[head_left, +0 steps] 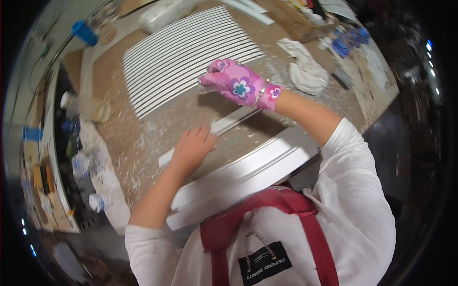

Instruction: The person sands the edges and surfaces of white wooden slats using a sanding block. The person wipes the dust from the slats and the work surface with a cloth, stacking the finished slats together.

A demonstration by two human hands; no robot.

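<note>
My left hand point(193, 145) is bare and lies over a narrow white strip point(231, 120), its fingers curled across it. The strip runs slantwise over the worktable point(138, 157). Above its far right end, my right hand point(236, 86) wears a pink flowered glove, with a bracelet at the wrist. Its fingers are closed; a small pale edge shows by the fingertips, too little to name. Closer to my body lies a wide white grooved board point(248, 174). Beyond my hands, many thin white strips point(183, 55) lie in parallel rows with dark gaps.
A crumpled white cloth point(307, 74) lies right of the glove, near a blue-purple plastic bottle point(350, 43). At far left stands a blue cup point(85, 33). A jar point(98, 109) and crumpled plastic point(82, 163) sit along the left edge. White lengths point(250, 10) lie at the back.
</note>
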